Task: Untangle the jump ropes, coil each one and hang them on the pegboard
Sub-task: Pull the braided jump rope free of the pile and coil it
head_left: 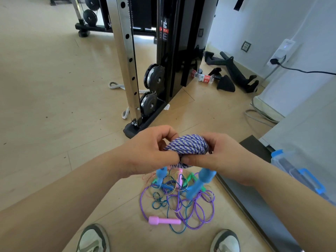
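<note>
I hold a coiled bundle of purple-and-white braided jump rope [187, 145] in front of me at waist height. My left hand [152, 151] pinches its left side and my right hand [225, 159] grips its right side, thumb underneath. Its two blue handles [199, 182] hang below the bundle. On the floor beneath lies a tangle of thin ropes [178, 202] in purple, blue and green, with a pink handle [164, 220] at its near edge. No pegboard is in view.
A black and chrome cable machine [145, 70] stands just ahead. A blue-lidded clear box [298, 171] sits at the right on a dark mat. Black attachments and a bottle [203, 77] lie by the wall. My two shoes [92, 239] flank the tangle.
</note>
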Demonstrator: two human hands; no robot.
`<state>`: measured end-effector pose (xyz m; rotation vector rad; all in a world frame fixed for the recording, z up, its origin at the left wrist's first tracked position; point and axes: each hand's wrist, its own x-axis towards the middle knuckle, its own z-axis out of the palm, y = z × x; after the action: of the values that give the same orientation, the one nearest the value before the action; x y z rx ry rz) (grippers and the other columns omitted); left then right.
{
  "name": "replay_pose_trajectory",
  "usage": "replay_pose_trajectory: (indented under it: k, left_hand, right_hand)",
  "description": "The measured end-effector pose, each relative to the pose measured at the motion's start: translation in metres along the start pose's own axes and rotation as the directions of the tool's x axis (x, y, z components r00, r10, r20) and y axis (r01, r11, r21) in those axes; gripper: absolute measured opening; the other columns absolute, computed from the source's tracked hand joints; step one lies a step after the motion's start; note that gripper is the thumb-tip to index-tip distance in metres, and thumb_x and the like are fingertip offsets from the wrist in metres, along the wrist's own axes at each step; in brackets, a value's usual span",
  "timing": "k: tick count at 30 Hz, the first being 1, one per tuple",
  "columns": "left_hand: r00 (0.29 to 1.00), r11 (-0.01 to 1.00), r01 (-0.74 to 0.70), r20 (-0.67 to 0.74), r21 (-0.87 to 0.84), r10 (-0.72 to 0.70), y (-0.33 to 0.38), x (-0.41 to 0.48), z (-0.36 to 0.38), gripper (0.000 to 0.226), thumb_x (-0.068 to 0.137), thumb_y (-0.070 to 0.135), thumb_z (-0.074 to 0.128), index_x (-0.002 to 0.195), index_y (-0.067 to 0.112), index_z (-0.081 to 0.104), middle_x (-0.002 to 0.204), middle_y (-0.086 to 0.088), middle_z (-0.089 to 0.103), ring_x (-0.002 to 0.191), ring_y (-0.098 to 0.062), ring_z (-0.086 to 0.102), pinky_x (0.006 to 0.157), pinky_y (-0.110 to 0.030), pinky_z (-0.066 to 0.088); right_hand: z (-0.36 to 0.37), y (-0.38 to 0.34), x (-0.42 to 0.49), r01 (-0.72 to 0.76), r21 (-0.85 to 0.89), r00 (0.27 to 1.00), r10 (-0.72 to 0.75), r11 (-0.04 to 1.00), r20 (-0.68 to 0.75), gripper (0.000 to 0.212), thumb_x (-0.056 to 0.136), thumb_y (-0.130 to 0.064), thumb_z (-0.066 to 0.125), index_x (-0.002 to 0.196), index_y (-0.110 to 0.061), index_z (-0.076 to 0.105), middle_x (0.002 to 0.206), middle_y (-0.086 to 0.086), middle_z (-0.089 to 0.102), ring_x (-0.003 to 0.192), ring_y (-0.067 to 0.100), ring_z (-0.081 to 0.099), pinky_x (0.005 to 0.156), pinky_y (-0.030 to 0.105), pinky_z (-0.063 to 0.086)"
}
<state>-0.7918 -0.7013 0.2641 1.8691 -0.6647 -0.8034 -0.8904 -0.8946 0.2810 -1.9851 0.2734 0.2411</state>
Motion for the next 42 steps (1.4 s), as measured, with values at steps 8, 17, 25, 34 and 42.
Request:
replay_pose_trajectory:
  k: [8,17,25,34,42]
  left_hand:
    - [0.985,0.980,-0.151,-0.058,0.132,0.160,0.008,-0.002,-0.001,0.027,0.074,-0.001,0.072,0.087,0.020,0.062,0.071,0.005,0.066,0.058,-0.010,0.054,0.054,-0.021,0.046]
    - [0.985,0.979,-0.159,-0.054,0.124,0.167,0.012,-0.004,-0.003,0.029,0.072,0.001,0.074,0.089,0.023,0.067,0.077,0.007,0.073,0.063,-0.011,0.063,0.060,-0.031,0.056]
    - [0.980,0.980,-0.151,-0.114,0.132,0.166,0.008,-0.003,-0.002,0.030,0.076,0.004,0.075,0.096,0.026,0.068,0.087,0.006,0.075,0.072,-0.030,0.071,0.067,-0.044,0.061]
    - [0.963,0.959,-0.120,-0.203,0.257,0.175,-0.006,-0.002,-0.013,0.012,0.078,0.035,0.086,0.080,0.033,0.075,0.070,-0.001,0.070,0.064,-0.023,0.064,0.061,-0.036,0.053]
    - [0.987,0.976,-0.085,-0.115,0.201,0.110,-0.008,0.004,-0.006,0.010,0.087,0.026,0.081,0.082,0.022,0.074,0.074,-0.001,0.076,0.070,-0.019,0.071,0.069,-0.033,0.059]
  right_hand:
    - [-0.004,-0.007,-0.006,0.027,0.023,1.000,-0.028,0.999,0.011,0.061,0.063,-0.019,0.098,0.113,-0.025,0.065,0.103,-0.001,0.078,0.080,0.022,0.071,0.081,0.039,0.060]
    - [0.001,-0.011,-0.005,0.049,-0.056,0.997,-0.052,0.997,-0.061,0.031,0.069,-0.017,0.094,0.089,-0.022,0.071,0.078,0.003,0.074,0.063,0.010,0.063,0.058,0.030,0.053]
    - [0.001,-0.010,-0.001,0.013,0.046,1.000,-0.013,0.999,-0.017,0.020,0.081,-0.011,0.085,0.099,-0.017,0.075,0.072,-0.003,0.073,0.056,0.002,0.060,0.053,0.017,0.047]
    - [-0.003,0.011,0.007,-0.076,-0.229,0.987,0.040,0.970,-0.157,0.016,0.091,-0.036,0.073,0.092,-0.020,0.070,0.072,-0.006,0.070,0.060,0.010,0.062,0.056,0.029,0.048]
    - [-0.006,0.009,0.003,-0.104,0.261,0.995,0.102,0.960,0.022,0.023,0.088,-0.019,0.077,0.098,-0.002,0.067,0.073,0.010,0.065,0.050,0.015,0.032,0.043,0.024,0.026]
